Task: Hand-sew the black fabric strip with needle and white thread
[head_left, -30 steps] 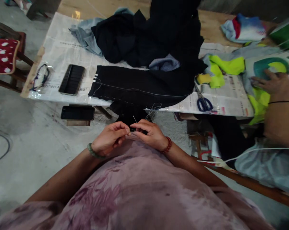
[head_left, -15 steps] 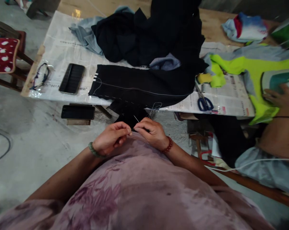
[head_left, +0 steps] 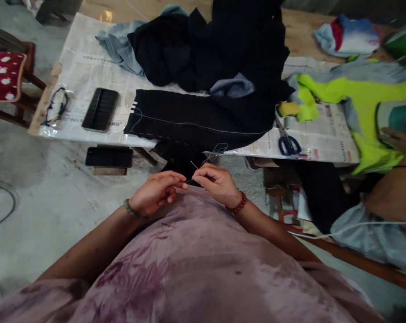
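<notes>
Close in front of my body, my right hand (head_left: 216, 184) pinches a sewing needle (head_left: 194, 165), its thin shaft poking up beyond the fingertips. A pale thread (head_left: 189, 181) spans the small gap to my left hand (head_left: 160, 190), whose thumb and forefinger are pinched on it. More loose thread (head_left: 218, 150) lies in loops at the table edge just past my right hand. Beyond both hands a black garment piece (head_left: 196, 119) lies flat, with a long white thread line across it and white basting stitches along its near edge.
Dark-handled scissors (head_left: 289, 145) lie right of the black cloth; a phone (head_left: 100, 110) lies left. Another phone (head_left: 108, 157) sits below the table edge. Dark clothes (head_left: 203, 49) are heaped behind. At right, a co-worker's hand (head_left: 400, 137) holds an iron (head_left: 396, 117) on a yellow-grey garment (head_left: 368, 96).
My hands have drawn slightly apart, the right moving a little right with the needle, so more thread shows between them. The co-worker's iron has slid to the right.
</notes>
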`<state>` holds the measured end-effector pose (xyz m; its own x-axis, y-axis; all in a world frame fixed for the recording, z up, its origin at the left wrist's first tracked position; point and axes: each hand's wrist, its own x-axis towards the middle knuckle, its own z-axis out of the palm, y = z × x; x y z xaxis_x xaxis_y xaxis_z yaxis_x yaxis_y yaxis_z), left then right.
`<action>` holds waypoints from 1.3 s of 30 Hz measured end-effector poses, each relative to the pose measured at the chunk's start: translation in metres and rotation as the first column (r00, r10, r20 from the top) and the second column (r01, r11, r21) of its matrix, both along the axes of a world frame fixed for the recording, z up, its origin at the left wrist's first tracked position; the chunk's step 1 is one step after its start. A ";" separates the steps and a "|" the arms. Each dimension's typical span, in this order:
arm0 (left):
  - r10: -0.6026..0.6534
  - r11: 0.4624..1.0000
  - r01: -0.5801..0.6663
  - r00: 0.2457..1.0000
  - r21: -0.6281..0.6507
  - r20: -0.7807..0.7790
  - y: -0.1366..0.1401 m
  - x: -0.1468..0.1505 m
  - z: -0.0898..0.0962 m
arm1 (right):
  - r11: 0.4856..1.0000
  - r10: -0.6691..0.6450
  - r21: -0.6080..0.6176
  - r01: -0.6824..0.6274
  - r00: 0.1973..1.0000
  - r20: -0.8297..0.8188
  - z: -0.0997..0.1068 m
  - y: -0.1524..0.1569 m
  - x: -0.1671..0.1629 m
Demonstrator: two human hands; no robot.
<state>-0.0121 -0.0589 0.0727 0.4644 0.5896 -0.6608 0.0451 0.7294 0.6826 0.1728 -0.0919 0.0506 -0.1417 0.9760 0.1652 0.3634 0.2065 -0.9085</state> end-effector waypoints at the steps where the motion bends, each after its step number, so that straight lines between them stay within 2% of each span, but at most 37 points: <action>1: 0.008 1.000 -0.008 1.000 0.022 -0.011 0.000 0.000 -0.001 | 1.000 0.000 -0.002 0.000 1.000 0.001 0.000 0.000 0.000; 4: 0.016 0.996 -0.012 0.999 0.089 -0.042 -0.001 0.002 -0.002 | 1.000 0.003 0.021 -0.003 1.000 0.026 0.001 -0.001 0.000; 6: -0.007 0.997 0.010 0.999 0.081 -0.036 -0.001 0.002 -0.002 | 0.998 0.013 0.058 -0.017 0.998 0.057 0.002 -0.001 0.001; 10: -0.092 0.989 0.102 0.991 -0.111 0.092 0.000 0.002 -0.001 | 0.987 0.036 0.151 -0.057 0.991 0.132 0.004 -0.001 0.001; 12: -0.089 0.972 0.123 0.981 -0.199 0.170 0.001 0.002 -0.003 | 0.978 0.047 0.196 -0.077 0.987 0.154 0.004 0.000 0.002; 15: -0.054 0.962 0.106 0.978 -0.253 0.202 0.001 0.002 -0.006 | 0.968 0.067 0.227 -0.108 0.981 0.181 0.004 0.000 0.003; 23: -0.043 0.979 0.074 0.986 -0.191 0.159 -0.001 0.003 -0.004 | 0.969 0.071 0.217 -0.118 0.975 0.210 0.004 0.000 0.004; 28: -0.036 0.985 0.057 0.990 -0.160 0.136 -0.002 0.005 -0.004 | 0.972 0.065 0.214 -0.101 0.984 0.167 0.004 -0.001 0.003; 31: -0.015 0.993 0.031 0.989 -0.111 0.148 -0.003 0.005 -0.006 | 0.987 0.035 0.156 -0.050 0.995 0.097 0.005 -0.001 0.004; 35: 0.049 0.998 -0.042 0.985 -0.045 0.167 0.000 -0.001 -0.006 | 0.988 -0.124 0.088 0.129 0.990 -0.062 0.007 0.003 0.014; 39: 0.164 0.986 -0.166 0.971 -0.004 0.176 0.012 -0.016 -0.001 | 0.920 -0.355 0.058 0.387 0.888 -0.291 0.017 0.018 0.040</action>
